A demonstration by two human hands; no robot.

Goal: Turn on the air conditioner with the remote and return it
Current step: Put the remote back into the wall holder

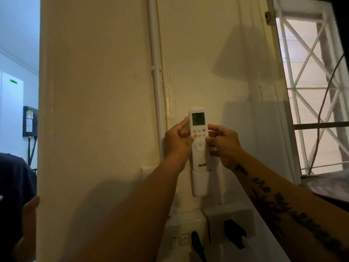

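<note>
I count one white AUX remote [199, 138], standing upright in one white wall holder [199, 184]. Two hands are on it: my left hand [177, 141] and my right hand [222, 143]. Below I count two white socket plates [186, 226], each with one black plug [234, 234] in it. One barred window [313, 91] shows at right.
</note>
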